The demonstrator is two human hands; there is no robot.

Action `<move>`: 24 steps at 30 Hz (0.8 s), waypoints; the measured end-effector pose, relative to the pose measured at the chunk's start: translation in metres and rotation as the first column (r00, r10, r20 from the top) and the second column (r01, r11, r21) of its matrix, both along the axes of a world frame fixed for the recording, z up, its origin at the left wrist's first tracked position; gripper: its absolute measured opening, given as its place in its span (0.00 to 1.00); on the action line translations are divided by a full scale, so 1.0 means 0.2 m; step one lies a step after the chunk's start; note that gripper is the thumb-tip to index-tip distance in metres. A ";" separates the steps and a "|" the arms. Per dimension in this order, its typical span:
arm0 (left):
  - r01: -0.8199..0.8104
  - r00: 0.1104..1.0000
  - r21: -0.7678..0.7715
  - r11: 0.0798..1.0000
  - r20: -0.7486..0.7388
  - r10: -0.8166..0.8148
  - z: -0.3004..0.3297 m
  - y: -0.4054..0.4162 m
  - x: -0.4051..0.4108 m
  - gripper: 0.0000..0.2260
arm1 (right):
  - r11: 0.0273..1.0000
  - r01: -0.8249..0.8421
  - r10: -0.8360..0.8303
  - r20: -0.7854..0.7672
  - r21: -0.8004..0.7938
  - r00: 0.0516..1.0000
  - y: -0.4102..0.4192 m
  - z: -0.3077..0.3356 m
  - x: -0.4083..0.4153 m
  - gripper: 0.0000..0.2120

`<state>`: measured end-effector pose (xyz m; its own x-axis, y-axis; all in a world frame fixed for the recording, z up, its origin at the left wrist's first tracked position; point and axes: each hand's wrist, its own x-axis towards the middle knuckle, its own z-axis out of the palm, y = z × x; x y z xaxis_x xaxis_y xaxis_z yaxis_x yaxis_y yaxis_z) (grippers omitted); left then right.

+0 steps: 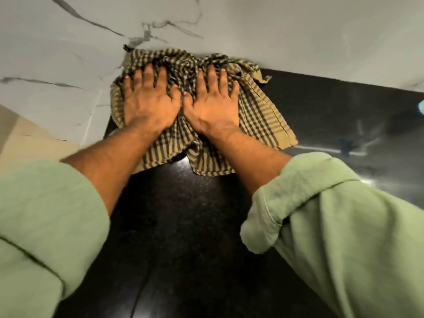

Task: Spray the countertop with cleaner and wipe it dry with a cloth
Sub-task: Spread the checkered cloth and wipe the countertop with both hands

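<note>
A tan and black checked cloth [259,115] lies bunched on the black stone countertop [179,226], pushed up against the marble wall at the back left corner. My left hand [149,104] presses flat on the cloth's left part, fingers spread. My right hand [213,106] presses flat beside it, thumbs nearly touching. Both forearms reach forward out of rolled green sleeves. A wet streak [321,149] shines on the counter to the right of the cloth. No spray bottle is clearly in view.
White marble wall [298,31] with grey veins runs behind and to the left of the counter. A small light blue object [421,106] shows at the right edge, cut off. A beige surface [20,138] lies at the far left.
</note>
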<state>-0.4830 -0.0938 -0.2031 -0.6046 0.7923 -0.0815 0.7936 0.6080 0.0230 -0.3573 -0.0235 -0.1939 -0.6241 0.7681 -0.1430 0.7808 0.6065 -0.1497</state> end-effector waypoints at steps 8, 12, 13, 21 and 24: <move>-0.004 0.999 -0.056 0.998 -0.047 0.002 0.00 0.04 0.04 0.35 | 0.999 -0.033 0.033 0.001 0.035 0.999 0.13 -0.03 0.16 0.37; 0.093 0.995 -0.075 0.993 -0.038 -0.097 0.02 0.18 0.25 0.37 | 0.997 0.063 -0.062 -0.006 0.040 0.998 0.27 -0.03 0.44 0.38; 0.138 0.989 -0.081 0.987 -0.032 -0.141 0.02 0.25 0.35 0.37 | 0.996 0.084 -0.084 -0.007 0.043 0.996 0.31 -0.03 0.53 0.38; 0.383 0.921 -0.001 0.924 0.072 -0.382 0.03 0.68 1.22 0.34 | 0.925 0.377 -0.379 0.043 0.054 0.924 0.67 -0.02 1.43 0.39; 0.461 0.883 0.022 0.887 0.090 -0.461 0.04 0.76 1.48 0.34 | 0.929 0.366 -0.369 0.051 0.055 0.928 0.69 -0.02 1.65 0.36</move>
